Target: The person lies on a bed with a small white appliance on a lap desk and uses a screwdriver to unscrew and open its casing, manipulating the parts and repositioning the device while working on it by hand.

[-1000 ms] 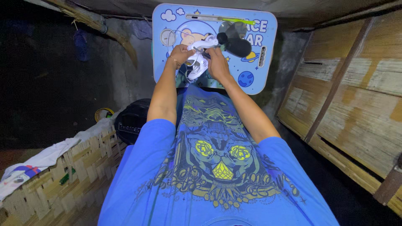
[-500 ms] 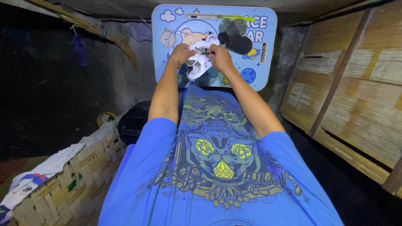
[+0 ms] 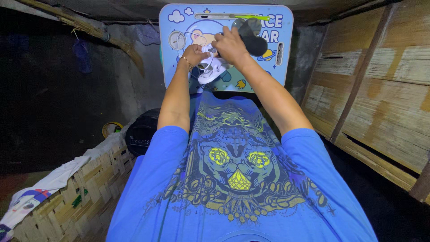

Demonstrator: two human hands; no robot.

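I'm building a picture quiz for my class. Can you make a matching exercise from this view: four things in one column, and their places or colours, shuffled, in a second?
Things:
1. left hand
2. right hand
3. black round object
4. white cloth

Places or colours:
A. draped over the woven bamboo wall, lower left
B. on the blue lap table, just right of the hands
C. wears a thin bracelet at the wrist
D. raised highest, pinching a white cord

Pairs: 1-C, 2-D, 3-B, 4-A

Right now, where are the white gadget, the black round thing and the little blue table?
white gadget (image 3: 214,68), head view, its lower body.
black round thing (image 3: 256,45), head view, its middle.
little blue table (image 3: 282,74), head view, bare right edge.
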